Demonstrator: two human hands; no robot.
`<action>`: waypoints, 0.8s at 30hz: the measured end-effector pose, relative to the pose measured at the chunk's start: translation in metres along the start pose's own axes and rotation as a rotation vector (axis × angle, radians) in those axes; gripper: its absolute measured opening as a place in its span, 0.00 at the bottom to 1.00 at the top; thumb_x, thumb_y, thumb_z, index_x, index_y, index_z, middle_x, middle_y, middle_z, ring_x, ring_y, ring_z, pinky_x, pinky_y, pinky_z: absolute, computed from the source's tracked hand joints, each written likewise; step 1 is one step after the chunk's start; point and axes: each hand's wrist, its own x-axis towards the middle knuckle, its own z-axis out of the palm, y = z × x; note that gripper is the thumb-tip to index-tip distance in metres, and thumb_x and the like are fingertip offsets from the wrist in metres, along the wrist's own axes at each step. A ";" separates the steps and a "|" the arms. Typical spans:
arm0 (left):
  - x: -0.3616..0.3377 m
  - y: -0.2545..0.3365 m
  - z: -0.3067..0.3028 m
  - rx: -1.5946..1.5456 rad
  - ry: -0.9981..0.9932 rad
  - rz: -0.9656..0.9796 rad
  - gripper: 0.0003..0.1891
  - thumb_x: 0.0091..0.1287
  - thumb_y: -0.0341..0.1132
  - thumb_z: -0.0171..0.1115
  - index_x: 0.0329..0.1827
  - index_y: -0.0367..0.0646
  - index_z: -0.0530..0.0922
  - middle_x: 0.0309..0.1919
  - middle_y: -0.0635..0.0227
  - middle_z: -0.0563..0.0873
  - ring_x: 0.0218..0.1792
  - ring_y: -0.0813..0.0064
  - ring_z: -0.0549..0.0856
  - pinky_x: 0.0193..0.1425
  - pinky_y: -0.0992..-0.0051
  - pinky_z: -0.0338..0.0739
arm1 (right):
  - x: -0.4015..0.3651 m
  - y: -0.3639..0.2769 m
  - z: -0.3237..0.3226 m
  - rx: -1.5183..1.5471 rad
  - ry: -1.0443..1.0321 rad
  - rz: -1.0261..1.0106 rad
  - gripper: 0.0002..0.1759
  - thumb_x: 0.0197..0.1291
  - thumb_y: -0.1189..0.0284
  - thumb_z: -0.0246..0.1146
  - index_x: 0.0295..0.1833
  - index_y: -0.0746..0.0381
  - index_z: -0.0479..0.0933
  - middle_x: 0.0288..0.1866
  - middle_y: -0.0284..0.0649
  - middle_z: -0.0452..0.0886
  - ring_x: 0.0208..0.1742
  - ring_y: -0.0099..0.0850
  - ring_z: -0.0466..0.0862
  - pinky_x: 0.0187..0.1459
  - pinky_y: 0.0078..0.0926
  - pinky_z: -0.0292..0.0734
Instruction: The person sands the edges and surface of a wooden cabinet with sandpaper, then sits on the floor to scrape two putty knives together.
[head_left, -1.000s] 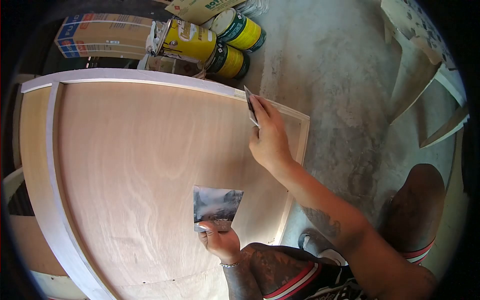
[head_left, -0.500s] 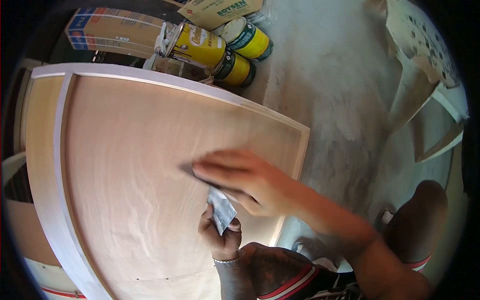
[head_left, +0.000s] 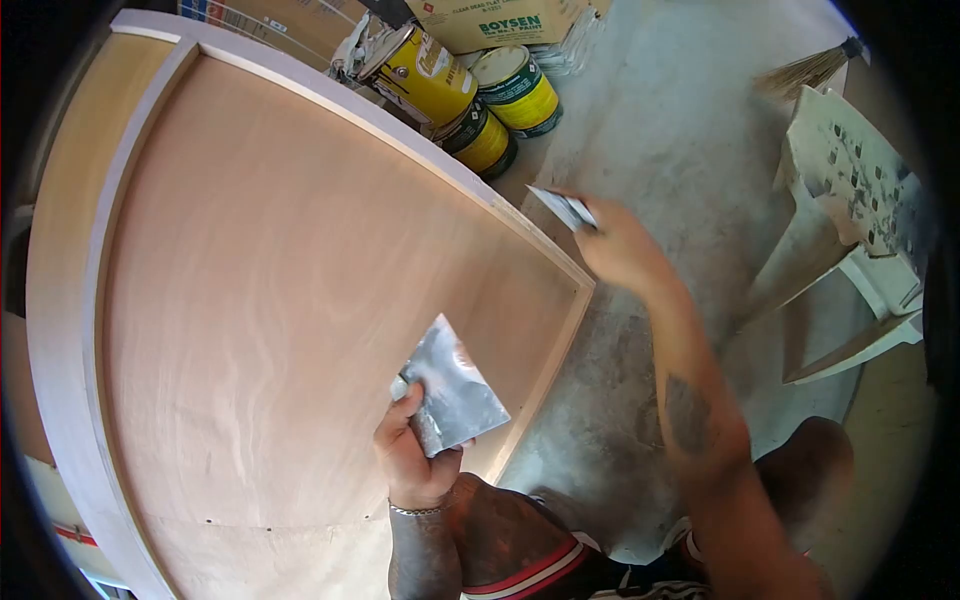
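My left hand (head_left: 415,450) grips a flat grey metal plate (head_left: 455,385), its thumb on the face, above the lower part of a framed wooden panel (head_left: 300,270). Farther up and to the right, my right hand (head_left: 615,240) is closed on a thin metal scraper (head_left: 562,207), held over the floor just beyond the panel's edge. Pale wood strips frame the panel, and its brown face shows light streaks. The two metal pieces are apart.
Paint cans (head_left: 520,92) and a cardboard box (head_left: 490,22) stand beyond the panel's top edge. A stained white plastic chair (head_left: 860,180) is at the right, with a broom (head_left: 808,68) behind it. My knees are at the bottom.
My right hand has moved away from the left, up and right past the panel's edge. The plate in my left hand now shows more of its face. The view has shifted.
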 end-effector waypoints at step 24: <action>-0.013 0.021 -0.033 -0.027 -0.141 0.542 0.18 0.73 0.38 0.60 0.60 0.36 0.75 0.53 0.56 0.86 0.54 0.58 0.85 0.61 0.57 0.80 | -0.103 0.000 0.085 0.492 -0.322 -0.288 0.22 0.64 0.80 0.62 0.63 0.56 0.79 0.56 0.40 0.83 0.55 0.35 0.82 0.59 0.31 0.75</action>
